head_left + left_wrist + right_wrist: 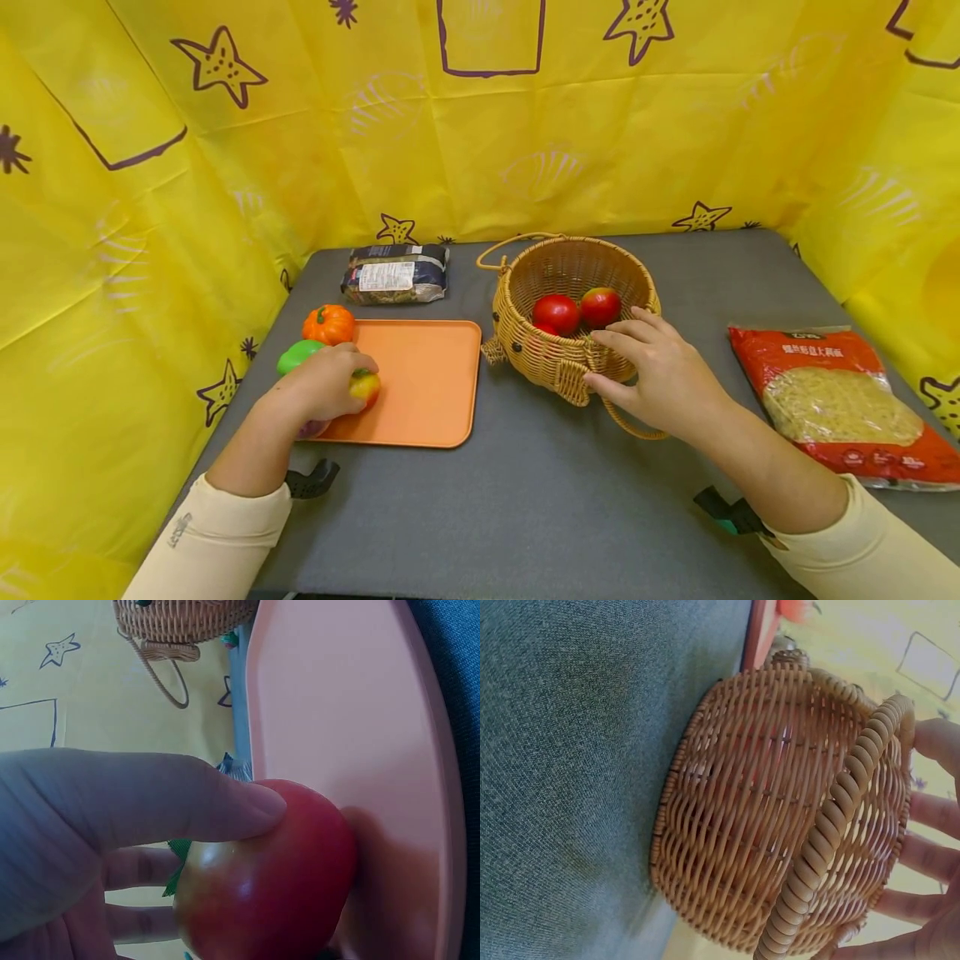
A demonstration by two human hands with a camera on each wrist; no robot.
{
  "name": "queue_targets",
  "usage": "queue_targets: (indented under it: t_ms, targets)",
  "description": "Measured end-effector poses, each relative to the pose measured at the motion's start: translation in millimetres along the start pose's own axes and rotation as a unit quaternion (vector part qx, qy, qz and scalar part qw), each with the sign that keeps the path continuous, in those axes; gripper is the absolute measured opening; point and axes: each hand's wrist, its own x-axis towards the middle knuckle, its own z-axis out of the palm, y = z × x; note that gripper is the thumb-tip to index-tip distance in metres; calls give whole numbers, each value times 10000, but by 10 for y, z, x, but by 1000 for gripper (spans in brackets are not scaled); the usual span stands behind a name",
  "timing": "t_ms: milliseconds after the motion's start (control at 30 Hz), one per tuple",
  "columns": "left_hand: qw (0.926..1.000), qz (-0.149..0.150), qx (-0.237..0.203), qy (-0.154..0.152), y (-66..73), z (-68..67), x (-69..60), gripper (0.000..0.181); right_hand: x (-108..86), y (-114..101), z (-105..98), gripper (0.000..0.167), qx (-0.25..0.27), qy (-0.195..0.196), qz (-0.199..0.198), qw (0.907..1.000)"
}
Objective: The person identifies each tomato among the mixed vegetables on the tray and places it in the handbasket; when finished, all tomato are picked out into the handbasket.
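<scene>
My left hand (327, 385) grips a red-and-yellow apple (365, 389) over the left part of an orange tray (423, 383). Seen from the left wrist, the thumb lies across the apple (277, 877), near green leaves. A small orange pumpkin (330, 324) and a green vegetable (297, 356) sit at the tray's left edge; a purple item (313, 429) is mostly hidden under the hand. My right hand (663, 371), fingers fairly straight, touches the near right rim of a wicker basket (536, 354). Inside are red fruits, among them a tomato-like one (557, 314) and a red-yellow one (601, 307).
Behind the tray lies a dark package (395, 273) with a white label. A red bag of pasta (843, 396) lies at the right. The basket's handle (630, 423) hangs on its near side. Yellow cloth (480, 150) walls the grey table (525, 508).
</scene>
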Motion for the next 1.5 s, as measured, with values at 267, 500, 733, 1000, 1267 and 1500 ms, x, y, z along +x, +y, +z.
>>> queue_targets:
  t_ms: [267,500,733,1000,1267,1500]
  targets:
    - [9999,73,70,-33,-1,-7,19,35,-7,10,5,50,-18,66,-45,10000]
    - [9971,617,-166,424,53,12,87,32,-8,11,14,50,5,50,-46,10000]
    - [9891,1093,-326,929,233,-35,228,31,-13,11,18,49,0,75,-55,10000]
    - [9856,1156,-375,1173,499,-244,415,41,-5,13,12,50,34,88,-40,9999]
    - [9749,1619,-468,1458,815,-522,630,43,1,19,3,49,6,96,-47,9999]
    - [9687,1861,-538,1553,1145,-693,873,46,-11,17,14,49,18,106,-61,9999]
